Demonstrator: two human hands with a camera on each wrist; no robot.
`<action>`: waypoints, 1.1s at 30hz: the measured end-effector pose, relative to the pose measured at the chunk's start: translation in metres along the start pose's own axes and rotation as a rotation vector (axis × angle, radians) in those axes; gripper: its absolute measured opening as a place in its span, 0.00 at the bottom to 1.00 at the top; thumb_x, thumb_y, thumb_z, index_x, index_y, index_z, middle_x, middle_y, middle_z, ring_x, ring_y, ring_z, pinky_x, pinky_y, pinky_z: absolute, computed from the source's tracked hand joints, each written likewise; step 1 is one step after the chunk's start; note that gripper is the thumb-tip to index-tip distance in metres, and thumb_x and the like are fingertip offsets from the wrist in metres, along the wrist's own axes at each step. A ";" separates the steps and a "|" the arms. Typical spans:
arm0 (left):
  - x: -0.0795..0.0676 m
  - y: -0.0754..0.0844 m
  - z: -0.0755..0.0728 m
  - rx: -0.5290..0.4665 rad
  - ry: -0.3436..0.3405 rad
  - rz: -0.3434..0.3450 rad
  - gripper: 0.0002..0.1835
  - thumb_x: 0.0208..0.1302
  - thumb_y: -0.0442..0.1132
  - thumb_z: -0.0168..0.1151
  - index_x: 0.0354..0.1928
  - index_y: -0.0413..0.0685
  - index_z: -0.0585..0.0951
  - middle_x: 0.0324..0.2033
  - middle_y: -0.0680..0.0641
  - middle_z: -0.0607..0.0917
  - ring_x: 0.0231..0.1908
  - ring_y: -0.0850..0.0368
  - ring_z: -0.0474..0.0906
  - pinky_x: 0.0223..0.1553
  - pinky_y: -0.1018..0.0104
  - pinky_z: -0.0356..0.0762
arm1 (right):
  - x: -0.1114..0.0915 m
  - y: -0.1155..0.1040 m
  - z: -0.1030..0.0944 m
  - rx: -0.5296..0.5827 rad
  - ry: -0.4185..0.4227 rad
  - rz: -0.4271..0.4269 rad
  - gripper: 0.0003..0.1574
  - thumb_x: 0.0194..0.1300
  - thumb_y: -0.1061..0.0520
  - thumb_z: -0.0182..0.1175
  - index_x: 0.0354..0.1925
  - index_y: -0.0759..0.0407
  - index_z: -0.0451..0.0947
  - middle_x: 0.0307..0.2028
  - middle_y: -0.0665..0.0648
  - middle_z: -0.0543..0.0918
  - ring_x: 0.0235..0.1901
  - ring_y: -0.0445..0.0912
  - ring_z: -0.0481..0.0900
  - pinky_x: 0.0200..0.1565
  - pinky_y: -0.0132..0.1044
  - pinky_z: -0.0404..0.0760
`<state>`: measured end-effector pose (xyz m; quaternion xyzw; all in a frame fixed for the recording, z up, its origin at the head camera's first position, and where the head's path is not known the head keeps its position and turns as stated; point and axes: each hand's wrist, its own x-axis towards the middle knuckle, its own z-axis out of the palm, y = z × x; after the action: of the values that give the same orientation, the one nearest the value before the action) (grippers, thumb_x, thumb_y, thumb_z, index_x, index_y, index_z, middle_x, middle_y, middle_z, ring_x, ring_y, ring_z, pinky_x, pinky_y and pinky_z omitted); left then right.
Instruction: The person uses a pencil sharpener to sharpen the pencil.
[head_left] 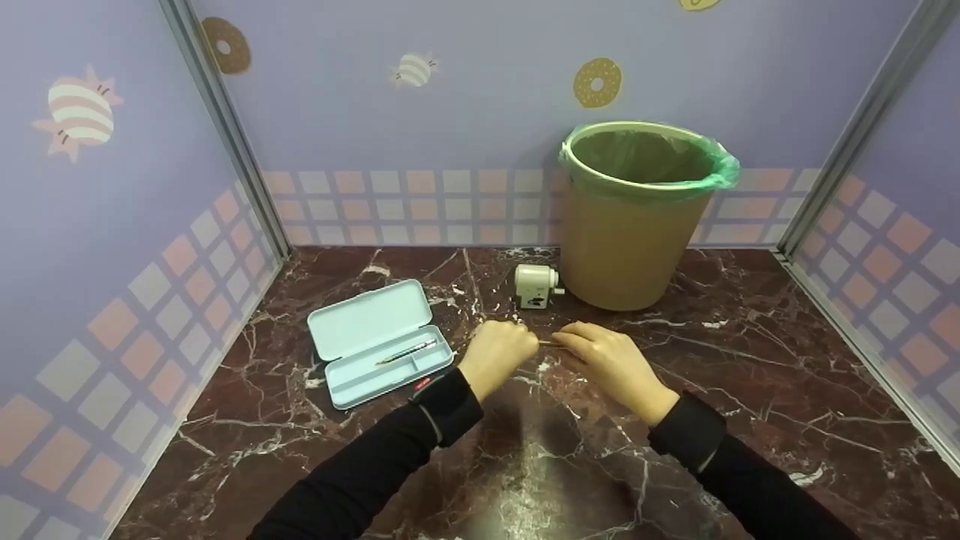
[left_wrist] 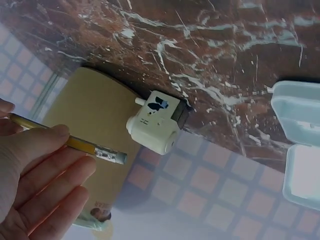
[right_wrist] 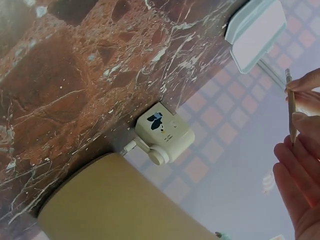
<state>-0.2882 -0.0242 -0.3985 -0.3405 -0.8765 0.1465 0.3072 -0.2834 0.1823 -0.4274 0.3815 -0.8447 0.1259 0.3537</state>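
A yellow pencil with a metal band and grey eraser is held between both hands. My left hand pinches it toward the eraser end, the other fingers stretched out beneath. My right hand pinches it near its pointed end, thumb on the shaft, as the right wrist view shows. From the head view only a thin stretch of pencil appears between the hands. Just beyond them stands a white crank pencil sharpener with a dark printed picture, touched by neither hand.
At the left a pale blue pencil case lies open, holding another pencil. Behind, right of the sharpener, stands a tan waste bin with a green liner. Patterned walls enclose the dark marbled tabletop on three sides.
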 end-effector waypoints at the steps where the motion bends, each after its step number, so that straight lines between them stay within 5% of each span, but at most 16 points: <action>1: 0.000 0.001 0.000 0.006 -0.001 0.001 0.08 0.59 0.42 0.66 0.23 0.60 0.86 0.20 0.58 0.87 0.19 0.64 0.81 0.17 0.68 0.77 | 0.000 0.000 0.001 -0.010 0.002 -0.019 0.19 0.52 0.60 0.77 0.44 0.60 0.87 0.38 0.53 0.88 0.38 0.47 0.87 0.40 0.38 0.87; 9: 0.001 0.003 0.002 0.013 -0.027 -0.003 0.08 0.60 0.42 0.65 0.24 0.59 0.86 0.22 0.57 0.88 0.20 0.63 0.82 0.16 0.66 0.78 | 0.002 -0.001 0.003 -0.043 0.005 -0.071 0.14 0.54 0.59 0.75 0.41 0.60 0.87 0.36 0.53 0.88 0.35 0.47 0.86 0.37 0.39 0.86; 18: -0.003 -0.004 0.009 -0.107 0.000 -0.016 0.05 0.60 0.38 0.68 0.26 0.54 0.85 0.24 0.55 0.88 0.23 0.61 0.83 0.22 0.68 0.79 | -0.001 0.000 0.007 0.060 0.012 0.051 0.12 0.56 0.62 0.74 0.41 0.59 0.88 0.36 0.54 0.89 0.35 0.47 0.87 0.38 0.39 0.86; 25: -0.016 -0.020 0.022 -0.547 0.070 -0.145 0.01 0.60 0.37 0.71 0.32 0.49 0.87 0.29 0.51 0.91 0.27 0.56 0.86 0.30 0.63 0.84 | -0.004 0.007 0.009 0.259 0.010 0.186 0.11 0.56 0.66 0.74 0.40 0.59 0.89 0.35 0.52 0.89 0.33 0.43 0.87 0.38 0.35 0.86; 29: -0.024 -0.031 0.027 -0.743 0.023 -0.228 0.09 0.59 0.41 0.74 0.42 0.50 0.90 0.38 0.49 0.93 0.34 0.55 0.89 0.40 0.60 0.87 | -0.006 0.009 0.009 0.326 -0.029 0.223 0.12 0.58 0.67 0.72 0.41 0.58 0.89 0.36 0.52 0.90 0.34 0.43 0.87 0.39 0.36 0.87; 33: -0.033 -0.038 0.032 -0.881 -0.028 -0.280 0.10 0.59 0.41 0.74 0.43 0.48 0.90 0.38 0.47 0.93 0.34 0.55 0.89 0.39 0.62 0.87 | -0.009 0.009 0.008 0.366 -0.067 0.241 0.12 0.59 0.67 0.72 0.42 0.58 0.89 0.36 0.52 0.90 0.36 0.44 0.88 0.41 0.36 0.87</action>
<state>-0.3089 -0.0757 -0.4203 -0.3150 -0.8969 -0.2781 0.1382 -0.2901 0.1896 -0.4385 0.3394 -0.8586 0.3060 0.2325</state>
